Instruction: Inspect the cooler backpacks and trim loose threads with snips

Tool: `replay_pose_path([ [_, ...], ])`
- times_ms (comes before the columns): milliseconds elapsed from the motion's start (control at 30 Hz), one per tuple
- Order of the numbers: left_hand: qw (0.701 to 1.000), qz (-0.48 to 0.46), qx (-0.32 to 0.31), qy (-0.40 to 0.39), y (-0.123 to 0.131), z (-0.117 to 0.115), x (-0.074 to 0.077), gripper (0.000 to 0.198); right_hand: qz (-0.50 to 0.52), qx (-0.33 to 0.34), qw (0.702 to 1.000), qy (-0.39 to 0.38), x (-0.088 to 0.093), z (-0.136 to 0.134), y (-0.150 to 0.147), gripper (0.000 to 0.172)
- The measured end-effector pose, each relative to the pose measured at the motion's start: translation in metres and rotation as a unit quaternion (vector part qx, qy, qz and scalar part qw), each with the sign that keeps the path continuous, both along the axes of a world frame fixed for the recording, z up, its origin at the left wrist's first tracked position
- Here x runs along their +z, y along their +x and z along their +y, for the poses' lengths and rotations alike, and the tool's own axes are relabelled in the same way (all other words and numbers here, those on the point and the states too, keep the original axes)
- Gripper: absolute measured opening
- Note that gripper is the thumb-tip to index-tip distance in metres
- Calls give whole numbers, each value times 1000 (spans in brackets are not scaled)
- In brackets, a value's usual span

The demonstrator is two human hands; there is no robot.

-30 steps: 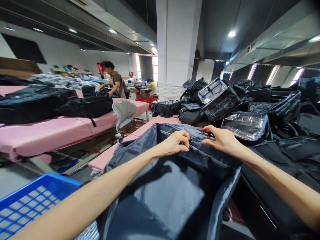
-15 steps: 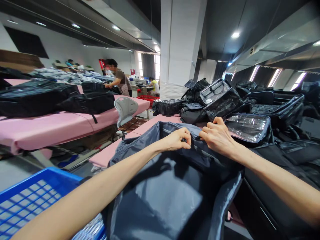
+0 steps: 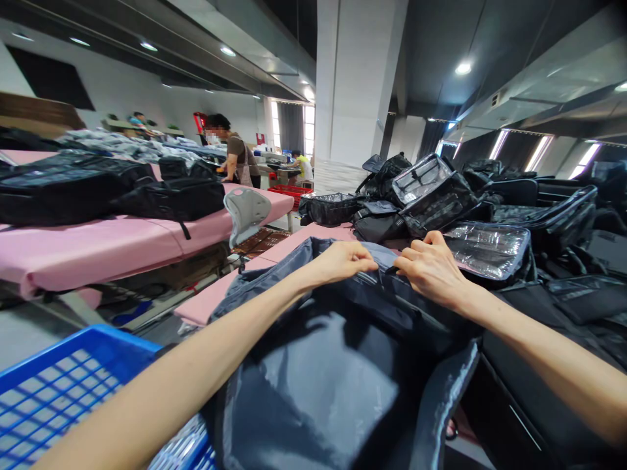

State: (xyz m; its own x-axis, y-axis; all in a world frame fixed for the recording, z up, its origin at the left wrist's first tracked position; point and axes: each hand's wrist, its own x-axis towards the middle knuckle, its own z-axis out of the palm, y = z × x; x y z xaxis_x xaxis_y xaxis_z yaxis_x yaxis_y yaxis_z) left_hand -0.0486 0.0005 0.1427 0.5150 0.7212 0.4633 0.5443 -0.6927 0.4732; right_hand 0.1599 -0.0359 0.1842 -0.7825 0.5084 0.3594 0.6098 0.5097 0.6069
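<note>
Head view: both hands [image 3: 343, 261] [image 3: 428, 267] w/ grip on open grey bag [image 3: 323, 385] rim.

Two hands are seen, the left hand [image 3: 343, 260] and the right hand [image 3: 428, 269], on one open grey bag [image 3: 323, 378]. One blue crate [image 3: 59, 385] is counted. Two other people [image 3: 238, 156] are visible. Black bags [image 3: 441, 196] are heaped beyond exact counting. One pillar [image 3: 350, 85] is seen.
</note>
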Motion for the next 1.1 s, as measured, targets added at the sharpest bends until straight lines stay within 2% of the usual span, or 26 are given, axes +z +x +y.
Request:
replay_pose_path([
  [67, 993, 19, 86, 83, -2, 5, 4, 17, 6, 9, 1000, -5, 0, -1, 2, 14],
  [133, 984, 70, 103, 127, -2, 13, 5, 15, 15, 8, 1000, -7, 1, -2, 3, 13],
  [267, 990, 104, 75, 63, -2, 26, 5, 17, 17, 4, 1000, 21, -1, -1, -2, 11],
  [467, 991, 99, 94, 3, 4, 29, 8, 21, -19, 50, 992, 117, -5, 1, -7, 19],
  [600, 989, 107, 105, -16, 7, 28, 11, 23, -32, 74, 987, 136, -6, -3, -7, 19],
  [767, 988, 108, 109, -22, 7, 25, 12, 25, -52, 47, 995, 73, -1, -3, -6, 14],
  [900, 990, 93, 102, -21, 7, 25, 11, 24, 5, 9, 999, -32, 4, 5, -4, 9],
  [967, 991, 84, 99, -17, 7, 26, 9, 23, 47, -2, 995, -83, 4, 11, -4, 12],
  [1100, 991, 81, 102, -19, 8, 27, 8, 23, 69, -22, 993, -94, 1, 19, -6, 14],
])
